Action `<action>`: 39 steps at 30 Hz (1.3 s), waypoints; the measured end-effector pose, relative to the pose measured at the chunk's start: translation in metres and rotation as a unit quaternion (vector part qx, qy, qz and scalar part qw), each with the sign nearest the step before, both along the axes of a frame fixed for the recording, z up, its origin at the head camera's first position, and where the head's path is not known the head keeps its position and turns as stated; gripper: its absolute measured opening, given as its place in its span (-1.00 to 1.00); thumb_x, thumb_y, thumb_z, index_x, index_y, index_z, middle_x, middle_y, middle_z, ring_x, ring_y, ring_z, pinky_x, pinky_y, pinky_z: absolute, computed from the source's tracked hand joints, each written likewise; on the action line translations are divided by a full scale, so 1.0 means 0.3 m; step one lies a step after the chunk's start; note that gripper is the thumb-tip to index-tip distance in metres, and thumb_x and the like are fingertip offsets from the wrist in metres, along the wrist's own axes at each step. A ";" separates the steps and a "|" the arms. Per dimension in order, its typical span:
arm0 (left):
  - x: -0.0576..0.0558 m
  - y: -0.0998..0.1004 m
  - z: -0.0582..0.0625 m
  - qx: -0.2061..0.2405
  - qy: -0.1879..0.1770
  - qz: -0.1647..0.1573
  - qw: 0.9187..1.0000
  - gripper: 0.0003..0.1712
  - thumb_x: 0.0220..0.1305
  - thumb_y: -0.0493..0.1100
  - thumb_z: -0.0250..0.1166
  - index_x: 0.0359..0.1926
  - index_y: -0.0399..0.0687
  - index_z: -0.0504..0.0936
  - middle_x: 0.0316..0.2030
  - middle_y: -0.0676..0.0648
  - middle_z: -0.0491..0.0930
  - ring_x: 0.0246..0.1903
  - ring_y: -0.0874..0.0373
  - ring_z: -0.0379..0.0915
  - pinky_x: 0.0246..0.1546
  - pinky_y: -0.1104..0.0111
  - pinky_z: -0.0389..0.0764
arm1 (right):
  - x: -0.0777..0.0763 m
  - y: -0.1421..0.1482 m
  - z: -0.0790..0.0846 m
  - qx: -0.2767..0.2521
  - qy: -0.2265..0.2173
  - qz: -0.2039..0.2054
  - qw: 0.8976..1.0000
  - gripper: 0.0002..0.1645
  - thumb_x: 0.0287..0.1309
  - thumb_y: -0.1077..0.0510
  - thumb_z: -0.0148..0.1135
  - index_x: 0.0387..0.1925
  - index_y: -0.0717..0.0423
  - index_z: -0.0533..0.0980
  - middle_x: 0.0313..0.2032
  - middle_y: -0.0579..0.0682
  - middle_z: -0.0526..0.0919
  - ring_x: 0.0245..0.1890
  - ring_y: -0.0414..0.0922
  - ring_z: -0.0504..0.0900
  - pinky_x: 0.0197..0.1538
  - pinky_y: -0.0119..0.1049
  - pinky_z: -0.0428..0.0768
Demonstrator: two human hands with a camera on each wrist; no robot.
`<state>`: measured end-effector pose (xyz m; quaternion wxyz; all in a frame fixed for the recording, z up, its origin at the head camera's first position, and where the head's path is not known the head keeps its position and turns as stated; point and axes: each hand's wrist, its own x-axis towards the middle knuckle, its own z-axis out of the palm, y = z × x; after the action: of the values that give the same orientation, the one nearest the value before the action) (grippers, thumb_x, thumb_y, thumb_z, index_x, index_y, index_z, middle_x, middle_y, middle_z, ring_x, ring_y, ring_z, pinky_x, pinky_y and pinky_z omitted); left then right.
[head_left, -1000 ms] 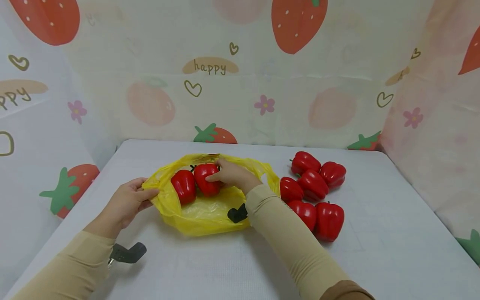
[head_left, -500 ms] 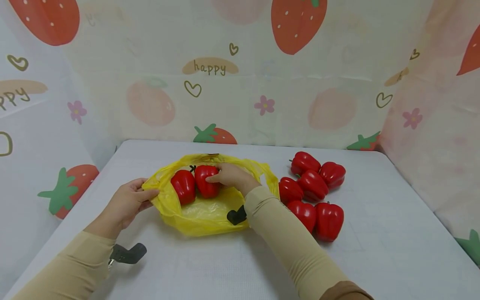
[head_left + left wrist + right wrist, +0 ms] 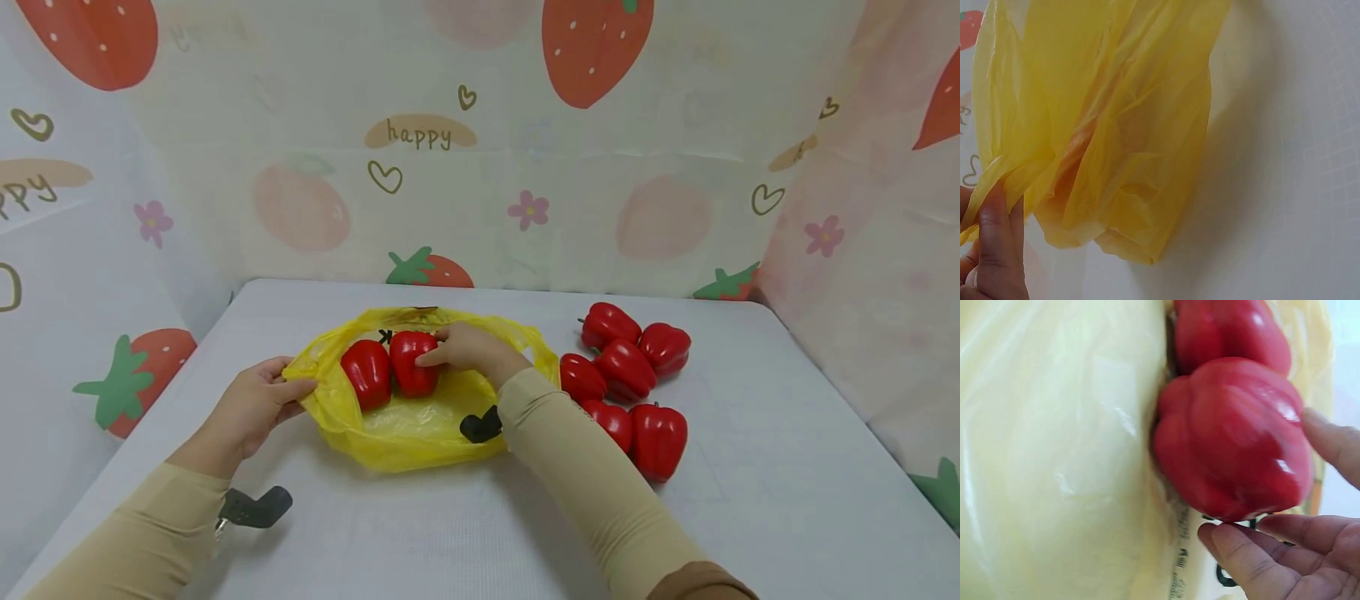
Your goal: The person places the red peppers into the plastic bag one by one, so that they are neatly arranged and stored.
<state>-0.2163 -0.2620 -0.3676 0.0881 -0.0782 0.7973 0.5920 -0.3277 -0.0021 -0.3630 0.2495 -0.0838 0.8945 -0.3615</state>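
Left hand pinches a crumpled yellow plastic bag; right hand spreads loosely around a glossy red bell pepper inside.

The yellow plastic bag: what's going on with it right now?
A person's left hand pinches the left edge of the thin yellow plastic bag, whose mouth is open. Two shiny red bell peppers sit side by side inside. The right hand is at the right-hand pepper; I can't tell whether it grips it. Six more red bell peppers show on the white table, right of the bag.
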 end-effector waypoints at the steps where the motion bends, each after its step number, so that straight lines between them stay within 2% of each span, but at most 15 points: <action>1: 0.000 -0.001 -0.001 0.000 0.000 0.000 1.000 -0.31 0.22 0.03 0.19 0.25 -0.23 0.23 0.14 -0.26 0.34 -0.18 0.18 0.51 -0.12 0.40 0.54 | -0.001 0.004 0.007 -0.005 -0.002 0.001 1.000 -0.17 -0.04 -0.11 0.34 0.25 0.10 0.29 0.08 -0.02 0.46 -0.01 -0.07 0.44 0.09 -0.20 0.46; 7: 0.001 -0.002 -0.006 -0.005 -0.002 0.004 1.000 -0.31 0.22 0.03 0.19 0.26 -0.22 0.22 0.15 -0.25 0.33 -0.16 0.17 0.51 -0.07 0.35 0.52 | -0.012 0.036 0.048 -0.010 0.004 0.006 1.000 -0.29 -0.03 -0.03 0.35 0.17 0.11 0.38 -0.04 -0.03 0.50 -0.11 -0.06 0.53 -0.01 -0.25 0.54; 14: 0.000 -0.003 -0.003 -0.006 -0.005 0.004 1.000 -0.31 0.21 0.05 0.20 0.24 -0.22 0.23 0.14 -0.24 0.34 -0.16 0.15 0.50 -0.09 0.38 0.53 | -0.017 0.087 0.109 -0.026 0.023 0.015 0.999 -0.37 0.05 0.02 0.29 0.16 0.12 0.39 0.01 0.00 0.50 -0.06 -0.04 0.56 -0.01 -0.27 0.54; 20: 0.001 0.000 0.000 -0.006 -0.004 0.000 1.000 -0.29 0.22 0.05 0.19 0.26 -0.21 0.22 0.15 -0.24 0.33 -0.14 0.14 0.49 -0.08 0.39 0.52 | -0.021 0.135 0.150 -0.094 0.005 0.016 0.995 -0.38 0.10 0.07 0.25 0.18 0.19 0.35 -0.04 0.05 0.52 -0.10 -0.02 0.58 -0.06 -0.29 0.57; 25: 0.001 0.002 -0.001 -0.006 -0.003 0.001 1.000 -0.30 0.23 0.03 0.18 0.27 -0.22 0.21 0.16 -0.25 0.33 -0.14 0.14 0.50 -0.10 0.40 0.53 | -0.018 0.184 0.192 -0.147 -0.001 0.012 0.989 -0.43 0.12 0.09 0.23 0.15 0.21 0.36 -0.02 0.10 0.51 -0.18 -0.06 0.60 -0.01 -0.21 0.54; 33: 0.003 0.003 0.004 -0.010 -0.002 0.000 1.000 -0.32 0.24 0.04 0.18 0.26 -0.22 0.22 0.15 -0.24 0.33 -0.12 0.13 0.49 -0.07 0.38 0.51 | -0.009 0.256 0.252 -0.155 0.009 0.010 0.988 -0.43 0.11 0.07 0.24 0.14 0.16 0.37 0.01 0.10 0.49 -0.02 0.05 0.54 -0.01 -0.22 0.54; 39: 0.006 -0.006 0.010 -0.004 -0.001 0.000 1.000 -0.28 0.20 0.08 0.19 0.26 -0.21 0.22 0.15 -0.22 0.32 -0.13 0.14 0.50 -0.06 0.37 0.51 | 0.002 0.312 0.275 -0.151 0.024 0.010 0.988 -0.44 0.13 0.09 0.22 0.16 0.17 0.35 0.04 0.15 0.48 -0.01 0.05 0.54 0.02 -0.21 0.52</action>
<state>-0.2146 -0.2637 -0.3646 0.0888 -0.0793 0.7995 0.5888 -0.3269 0.0914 -0.2804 0.2161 -0.1376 0.8343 -0.4881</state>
